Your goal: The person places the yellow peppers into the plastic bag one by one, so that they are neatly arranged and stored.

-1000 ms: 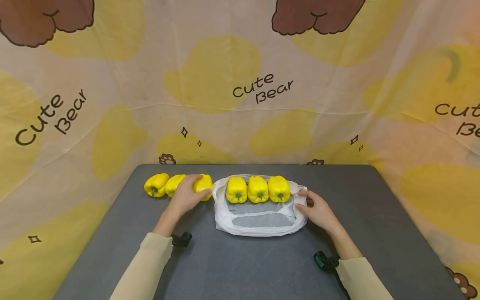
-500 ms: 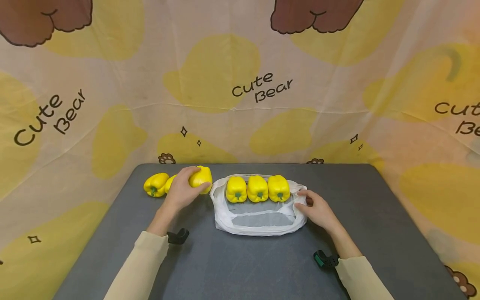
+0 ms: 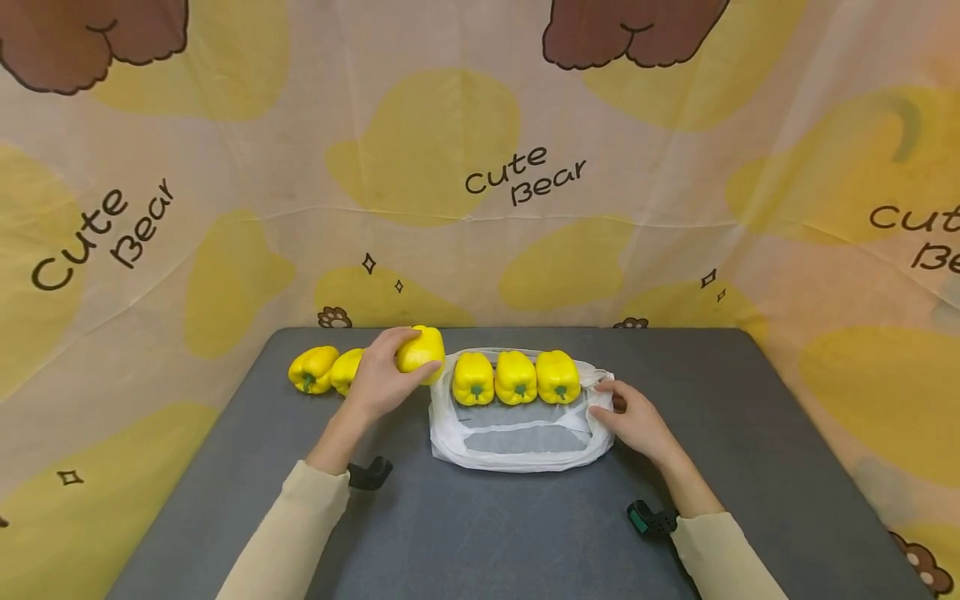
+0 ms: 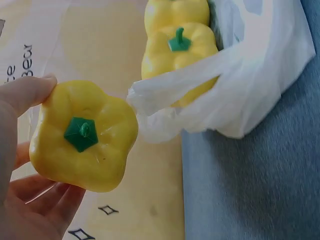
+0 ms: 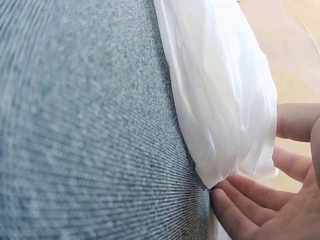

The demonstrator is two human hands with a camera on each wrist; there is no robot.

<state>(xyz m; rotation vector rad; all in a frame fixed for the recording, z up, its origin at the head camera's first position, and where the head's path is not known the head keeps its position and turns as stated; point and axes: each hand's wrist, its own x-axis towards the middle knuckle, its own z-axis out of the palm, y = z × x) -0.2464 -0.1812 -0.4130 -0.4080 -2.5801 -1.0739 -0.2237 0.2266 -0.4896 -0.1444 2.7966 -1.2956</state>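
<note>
Backdrop: a creased cloth sheet (image 3: 480,167) printed with yellow blobs, brown bear paws and "Cute Bear" lettering
Table: dark grey fabric-covered top (image 3: 495,533) with rounded far corners
Light: even, soft

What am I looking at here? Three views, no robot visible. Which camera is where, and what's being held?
There is no machine: a person works with bare hands and wears three cameras. The wide picture comes from a camera on the head, looking down at a grey table in front of a cartoon bear cloth. The other two come from cameras strapped to each wrist, so they show close-ups.

The left hand grips a yellow pepper, lifted beside the bag's left edge; the left wrist view shows its green stem and the fingers round it. The right hand holds the right edge of a white plastic bag lying on the table. Three peppers sit in a row at the bag's far side. Two more peppers lie on the table to the left.
</note>
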